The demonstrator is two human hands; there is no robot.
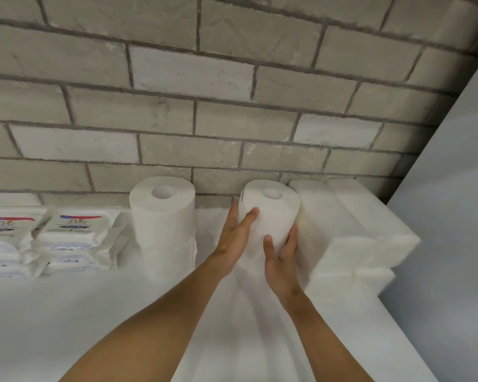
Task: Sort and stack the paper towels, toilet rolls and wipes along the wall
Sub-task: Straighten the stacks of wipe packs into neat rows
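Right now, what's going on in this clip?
A person is placing an upright paper roll against the brick wall. The left hand presses flat on its left side, and the right hand wraps round its lower right. Stacked white packs of paper sit right beside it on the right. To the left, standing apart, is a stack of rolls, and beyond that lie piled wipes.
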